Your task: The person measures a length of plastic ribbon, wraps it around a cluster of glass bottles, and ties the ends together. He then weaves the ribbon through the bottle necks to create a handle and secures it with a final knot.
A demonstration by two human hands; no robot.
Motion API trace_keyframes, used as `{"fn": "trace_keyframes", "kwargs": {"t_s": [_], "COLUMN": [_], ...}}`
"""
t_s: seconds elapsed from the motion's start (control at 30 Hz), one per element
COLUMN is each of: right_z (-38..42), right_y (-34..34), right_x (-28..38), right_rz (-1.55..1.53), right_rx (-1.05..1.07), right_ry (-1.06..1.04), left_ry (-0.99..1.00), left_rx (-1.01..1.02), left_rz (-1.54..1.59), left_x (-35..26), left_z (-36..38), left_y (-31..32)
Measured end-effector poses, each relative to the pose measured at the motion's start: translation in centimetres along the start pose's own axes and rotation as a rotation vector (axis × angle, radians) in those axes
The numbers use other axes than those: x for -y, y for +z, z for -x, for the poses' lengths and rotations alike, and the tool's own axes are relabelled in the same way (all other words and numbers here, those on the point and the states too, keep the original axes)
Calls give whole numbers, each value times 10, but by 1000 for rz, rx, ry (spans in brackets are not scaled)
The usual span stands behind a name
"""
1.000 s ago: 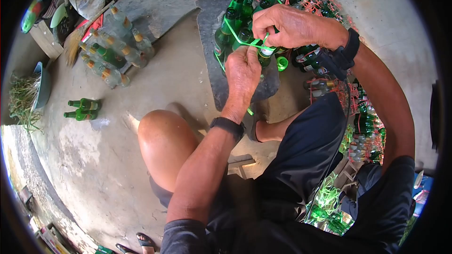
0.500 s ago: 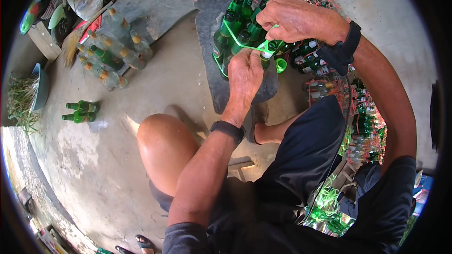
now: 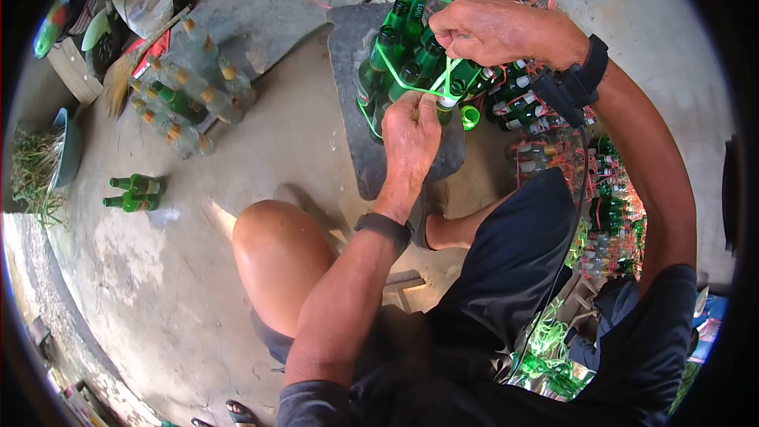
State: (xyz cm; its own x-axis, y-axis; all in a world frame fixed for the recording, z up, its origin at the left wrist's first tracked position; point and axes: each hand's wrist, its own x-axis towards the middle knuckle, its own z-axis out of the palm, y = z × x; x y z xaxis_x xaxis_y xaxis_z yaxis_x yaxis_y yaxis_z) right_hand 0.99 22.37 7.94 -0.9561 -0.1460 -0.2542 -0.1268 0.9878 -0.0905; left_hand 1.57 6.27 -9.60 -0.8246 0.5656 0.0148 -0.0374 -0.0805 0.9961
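A cluster of green glass bottles stands upright on a dark mat in front of me. Bright green plastic strapping runs round the bottles and across their necks. My left hand is closed, pinching the strapping at the near side of the cluster. Above the bottles, at the right, my right hand is closed on another stretch of the strapping, which rises taut between the two hands. My right hand hides some of the bottles.
Clear bottles with a green one among them stand at the left. Nearby are a few green bottles. Bundled bottles tied with pink strapping line the right side. Loose green strapping lies at lower right, and a broom at upper left.
My right hand has drawn slightly up and away from my left, stretching the strapping between them. My left hand stays pinched at nearly the same spot. The view has shifted slightly.
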Motion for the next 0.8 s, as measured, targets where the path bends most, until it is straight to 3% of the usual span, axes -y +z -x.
{"fn": "trace_keyframes", "kwargs": {"t_s": [0.13,0.67,0.8], "right_z": [1,-6,-7], "right_y": [1,14,21], "right_x": [-2,-29,-33], "right_rz": [242,239,189], "right_rx": [-50,-32,-118], "right_ry": [-44,-44,-56], "left_ry": [-31,-61,-56], "left_rx": [-1,-19,-15], "left_rz": [31,139,109], "left_x": [2,1,2], "left_z": [0,-1,-3], "left_y": [2,6,8]}}
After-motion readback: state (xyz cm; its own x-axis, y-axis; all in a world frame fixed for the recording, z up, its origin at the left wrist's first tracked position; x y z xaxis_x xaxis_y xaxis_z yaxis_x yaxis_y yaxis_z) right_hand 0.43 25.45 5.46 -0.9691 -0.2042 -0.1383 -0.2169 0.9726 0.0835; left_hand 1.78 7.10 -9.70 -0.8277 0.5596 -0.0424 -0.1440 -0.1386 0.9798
